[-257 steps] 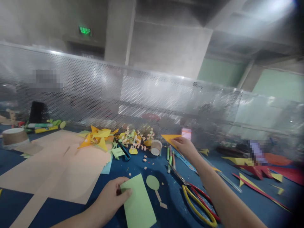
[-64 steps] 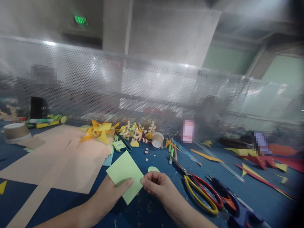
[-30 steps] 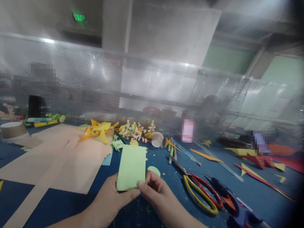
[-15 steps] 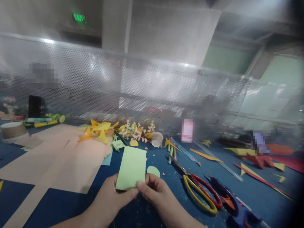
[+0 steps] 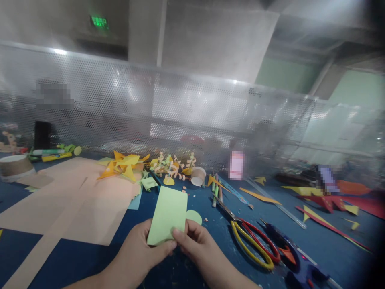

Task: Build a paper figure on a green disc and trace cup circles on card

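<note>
A light green paper rectangle (image 5: 169, 212) is held up over the blue table, slightly tilted. My left hand (image 5: 144, 245) grips its lower left edge, thumb along the bottom. At the lower right corner, my right hand (image 5: 195, 241) pinches the same paper with its thumb in front. Just behind my right fingers lies a light green round piece (image 5: 194, 217). To the right are scissors (image 5: 252, 241) with red and yellow handles, lying apart from my hands.
Large peach paper sheets (image 5: 81, 200) cover the left. Behind are yellow-orange paper stars (image 5: 124, 165), curled cut pieces and a tape roll (image 5: 198, 176). A blue glue gun (image 5: 300, 261) lies at right, near red paper scraps (image 5: 327, 202). A perforated screen (image 5: 192, 108) stands behind.
The green paper has tilted a little further to the right and shifted slightly in my hands. Both hands keep their hold on it.
</note>
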The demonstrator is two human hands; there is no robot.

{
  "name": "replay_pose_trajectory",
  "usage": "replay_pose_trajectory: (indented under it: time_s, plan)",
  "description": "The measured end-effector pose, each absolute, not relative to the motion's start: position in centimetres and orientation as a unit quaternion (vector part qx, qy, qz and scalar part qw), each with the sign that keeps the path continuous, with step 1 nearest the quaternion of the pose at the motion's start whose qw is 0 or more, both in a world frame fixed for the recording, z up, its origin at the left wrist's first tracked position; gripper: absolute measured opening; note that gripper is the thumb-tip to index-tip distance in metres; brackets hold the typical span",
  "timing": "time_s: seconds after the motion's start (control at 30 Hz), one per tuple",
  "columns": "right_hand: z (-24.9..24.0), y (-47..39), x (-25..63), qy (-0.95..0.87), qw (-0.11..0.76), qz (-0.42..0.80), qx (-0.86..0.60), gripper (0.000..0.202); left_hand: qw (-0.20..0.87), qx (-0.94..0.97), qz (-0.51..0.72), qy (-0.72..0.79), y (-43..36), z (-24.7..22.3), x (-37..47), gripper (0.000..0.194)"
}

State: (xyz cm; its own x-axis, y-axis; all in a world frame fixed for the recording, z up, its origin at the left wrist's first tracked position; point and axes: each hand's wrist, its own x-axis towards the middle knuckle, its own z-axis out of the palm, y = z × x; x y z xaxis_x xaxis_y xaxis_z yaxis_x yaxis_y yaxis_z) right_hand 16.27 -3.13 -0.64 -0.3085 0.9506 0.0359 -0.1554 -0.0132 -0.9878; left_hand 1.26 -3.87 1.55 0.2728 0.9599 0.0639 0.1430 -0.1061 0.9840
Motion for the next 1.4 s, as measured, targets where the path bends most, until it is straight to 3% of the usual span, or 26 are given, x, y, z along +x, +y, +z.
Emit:
replay_pose_trajectory:
  time_s: [0.37,0.57,0.77,1.03,1.4]
  plan:
    - [-0.5,-2.7,16.6,-0.577,0.415,0.567,-0.417,0.046,0.537,0.591,0.417,0.434,-3.6,1.3,1.5,0.013]
    - [-0.3,-2.8,16.7,-0.594,0.406,0.530,-0.450,0.049,0.560,0.578,0.402,0.437,-3.2,0.7,1.4,0.021]
    - [-0.4,-2.4,16.8,-0.566,0.408,0.538,-0.472,0.051,0.501,0.624,0.401,0.446,-3.3,1.5,1.1,0.026]
    - [-1.0,-1.8,17.0,-0.517,0.432,0.592,-0.442,0.049,0.501,0.613,0.386,0.473,-3.0,1.4,0.9,0.018]
    - [-0.5,-2.3,17.0,-0.548,0.416,0.553,-0.471,0.045,0.526,0.586,0.393,0.475,-3.0,1.8,1.0,0.017]
